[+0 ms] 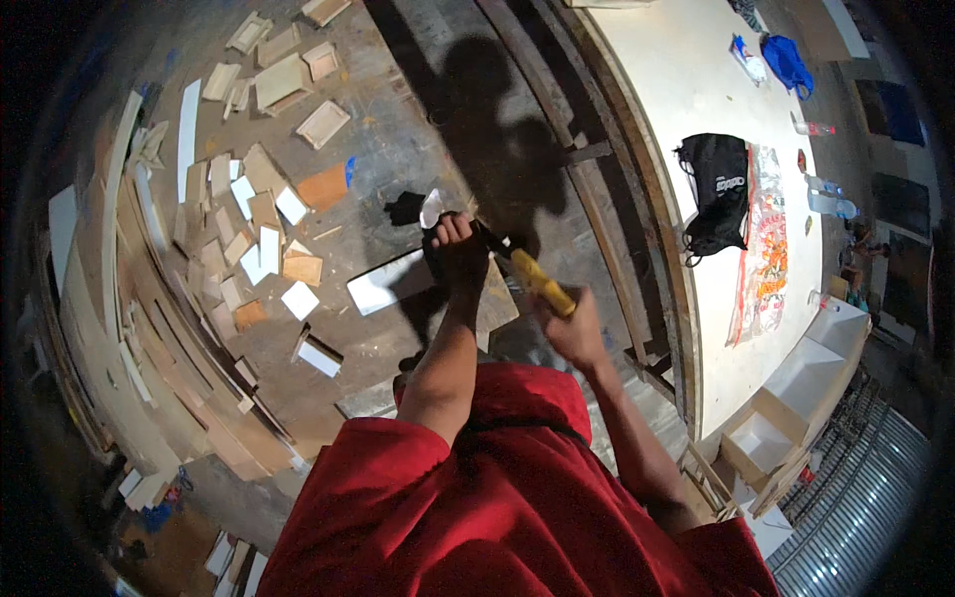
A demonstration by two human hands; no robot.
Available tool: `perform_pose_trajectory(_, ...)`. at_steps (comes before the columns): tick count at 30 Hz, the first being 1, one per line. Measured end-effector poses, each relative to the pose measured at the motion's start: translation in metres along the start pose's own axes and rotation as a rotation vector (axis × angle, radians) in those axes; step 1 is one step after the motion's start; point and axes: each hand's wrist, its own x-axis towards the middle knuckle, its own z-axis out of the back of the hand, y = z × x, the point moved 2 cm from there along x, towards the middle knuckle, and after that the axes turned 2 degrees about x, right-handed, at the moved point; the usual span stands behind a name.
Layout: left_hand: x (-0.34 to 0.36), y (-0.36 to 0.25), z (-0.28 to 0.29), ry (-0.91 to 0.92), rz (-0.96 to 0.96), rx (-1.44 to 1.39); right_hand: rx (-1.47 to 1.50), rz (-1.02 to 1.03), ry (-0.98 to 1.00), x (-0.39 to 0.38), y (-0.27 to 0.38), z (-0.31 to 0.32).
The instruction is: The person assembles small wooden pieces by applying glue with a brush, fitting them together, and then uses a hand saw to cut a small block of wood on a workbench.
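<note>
My right hand [572,333] is closed round the rear of a yellow-handled tool [535,274], which slants up and left to a dark front end. What kind of tool it is I cannot make out. Close to that dark end, my left hand [464,261] has its fingers curled, mostly in shadow; whatever is in them is hidden. A pale board [497,310] lies below the hands. Just beyond my left hand are a crumpled black cloth [404,208] and a small white piece [431,209]. A white panel [388,283] rests on the floor to the left.
Many wooden and white offcuts [261,214] and small box-like pieces [284,85] are scattered at left, beside long stacked boards [164,328]. At right stands a white-topped table [676,60] holding a black drawstring bag [718,189], clear plastic bag [764,249] and bottles [831,204].
</note>
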Motion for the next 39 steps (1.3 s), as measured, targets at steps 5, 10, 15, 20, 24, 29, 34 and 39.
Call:
perform_pose_trajectory(5, 0.001, 0.001, -0.009, -0.017, -0.051, 0.116, 0.097, 0.113, -0.046, -0.015, 0.011, -0.023)
perform_pose_trajectory(10, -0.002, 0.003, -0.015, -0.009, -0.031, 0.024, 0.081, -0.044, -0.005, -0.004, 0.016, -0.016)
perform_pose_trajectory(15, -0.005, 0.008, -0.038, -0.073, -0.044, 0.165, -0.103, 0.463, -0.384, -0.005, 0.010, -0.067)
perform_pose_trajectory(20, -0.006, 0.007, -0.026, -0.083, 0.007, -0.014, -0.110, 0.117, -0.101, -0.008, 0.011, -0.026)
perform_pose_trajectory(24, -0.003, 0.005, -0.022, 0.043, 0.017, 0.028, 0.086, 0.037, -0.033, -0.005, 0.010, -0.012)
perform_pose_trajectory(29, -0.010, 0.003, -0.030, -0.042, 0.160, -0.030, 0.049, 0.120, -0.090, 0.022, -0.018, -0.048)
perform_pose_trajectory(34, -0.004, 0.003, -0.011, 0.016, 0.147, -0.068, 0.176, -0.010, -0.069, 0.028, -0.023, -0.029)
perform_pose_trajectory(39, -0.006, 0.005, -0.016, 0.056, 0.126, -0.014, 0.202, 0.010, -0.033, 0.028, -0.034, -0.026)
